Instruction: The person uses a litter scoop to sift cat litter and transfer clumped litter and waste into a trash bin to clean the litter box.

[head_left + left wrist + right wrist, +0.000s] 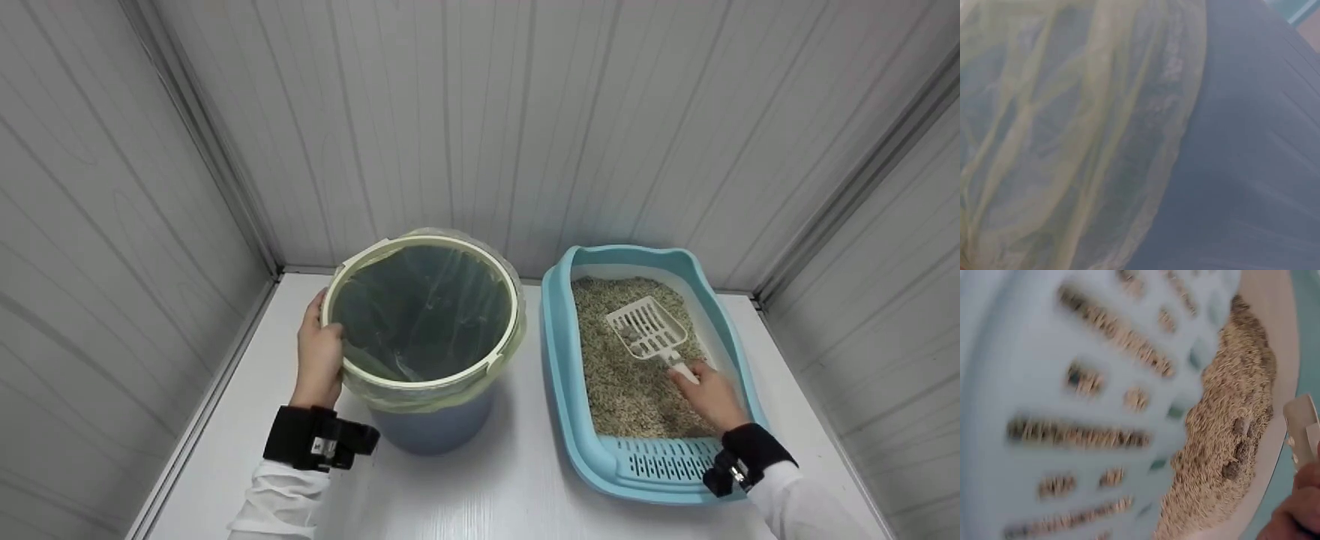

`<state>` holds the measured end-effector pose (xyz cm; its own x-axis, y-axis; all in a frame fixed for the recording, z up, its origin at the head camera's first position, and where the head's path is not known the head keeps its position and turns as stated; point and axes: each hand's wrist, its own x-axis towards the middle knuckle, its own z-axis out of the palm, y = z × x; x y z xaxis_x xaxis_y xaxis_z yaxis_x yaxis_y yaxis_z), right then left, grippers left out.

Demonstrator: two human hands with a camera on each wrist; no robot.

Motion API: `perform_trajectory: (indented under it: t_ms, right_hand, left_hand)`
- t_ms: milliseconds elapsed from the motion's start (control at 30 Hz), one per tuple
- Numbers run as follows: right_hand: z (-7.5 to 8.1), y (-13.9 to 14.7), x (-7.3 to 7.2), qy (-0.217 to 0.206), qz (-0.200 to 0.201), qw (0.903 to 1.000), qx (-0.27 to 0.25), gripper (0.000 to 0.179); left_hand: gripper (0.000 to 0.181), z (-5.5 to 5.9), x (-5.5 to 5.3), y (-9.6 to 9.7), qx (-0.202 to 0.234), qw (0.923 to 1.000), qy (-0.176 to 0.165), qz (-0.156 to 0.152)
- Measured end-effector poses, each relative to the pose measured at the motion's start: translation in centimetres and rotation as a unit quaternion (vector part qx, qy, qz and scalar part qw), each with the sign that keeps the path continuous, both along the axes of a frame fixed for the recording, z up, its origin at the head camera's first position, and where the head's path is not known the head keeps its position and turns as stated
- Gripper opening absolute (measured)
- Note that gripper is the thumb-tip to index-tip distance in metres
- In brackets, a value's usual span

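My left hand grips the left side of the cream rim of a blue trash bin, thumb over the top. A thin yellowish bag lines the bin and folds down outside, filling much of the left wrist view. In my right hand is the handle of a slotted white litter scoop, held over the litter. A few grey clumps lie on the scoop. The right wrist view shows the handle between fingers.
A blue litter box with raised sides stands right of the bin, its slotted front step facing me. Both rest on a white surface. Grey panel walls enclose it at the back, left and right.
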<state>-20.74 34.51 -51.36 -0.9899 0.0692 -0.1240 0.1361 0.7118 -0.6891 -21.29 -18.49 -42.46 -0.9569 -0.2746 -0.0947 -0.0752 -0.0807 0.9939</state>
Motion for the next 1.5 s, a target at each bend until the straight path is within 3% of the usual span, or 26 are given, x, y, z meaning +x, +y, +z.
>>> perform_trajectory:
  t_ms: [67, 167, 267, 367, 533, 700, 800, 867, 967, 1133, 1500]
  right_hand:
    - [0.0, 0.1, 0.0, -0.06, -0.01, 0.9903, -0.125, 0.037]
    - [0.1, 0.2, 0.0, -0.132, -0.018, 0.9515, -0.277, 0.029]
    - [0.2, 0.3, 0.1, -0.159, -0.015, 0.9287, -0.335, 0.031]
    - [0.2, 0.4, 0.1, -0.164, -0.007, 0.9247, -0.343, 0.032]
    - [0.1, 0.3, 0.1, -0.158, -0.012, 0.9342, -0.319, 0.034]
    - [0.0, 0.1, 0.0, -0.113, -0.034, 0.9669, -0.226, 0.04]
    - [-0.2, 0.1, 0.0, -0.067, -0.041, 0.9877, -0.135, 0.044]
    - [-0.3, 0.1, -0.1, -0.029, -0.038, 0.9962, -0.073, 0.042]
    - [-0.3, 0.1, 0.0, 0.024, -0.028, 0.9993, -0.004, 0.038]
    - [0.1, 0.2, 0.3, 0.071, -0.007, 0.9972, 0.024, 0.034]
    - [2.9, 1.2, -0.1, 0.029, 0.008, 0.9989, 0.035, 0.051]
  left_hand:
    - [0.072, 0.0, 0.0, 0.0, 0.0, 1.0, 0.001, -0.001]
    - [0.072, -0.1, 0.1, 0.0, -0.005, 1.0, 0.003, -0.002]
    - [0.073, -0.1, 0.1, -0.1, -0.011, 0.9999, 0.004, -0.003]
    - [0.073, -0.1, 0.0, -0.1, -0.011, 0.9999, 0.004, -0.002]
    - [0.073, -0.1, 0.0, 0.0, -0.011, 0.9999, 0.005, -0.005]
    - [0.073, -0.1, 0.0, 0.0, -0.012, 0.9999, 0.006, -0.004]
    - [0.073, -0.1, 0.0, 0.0, -0.012, 0.9999, 0.005, -0.003]
    - [0.073, -0.1, 0.1, 0.0, -0.011, 0.9999, 0.006, -0.003]
    - [0.073, -0.1, 0.1, 0.0, -0.01, 0.9999, 0.007, -0.005]
    - [0.073, -0.1, 0.1, 0.0, -0.008, 0.9999, 0.012, -0.008]
    - [0.072, -0.2, 0.1, 0.0, 0.01, 0.9999, 0.008, -0.005]
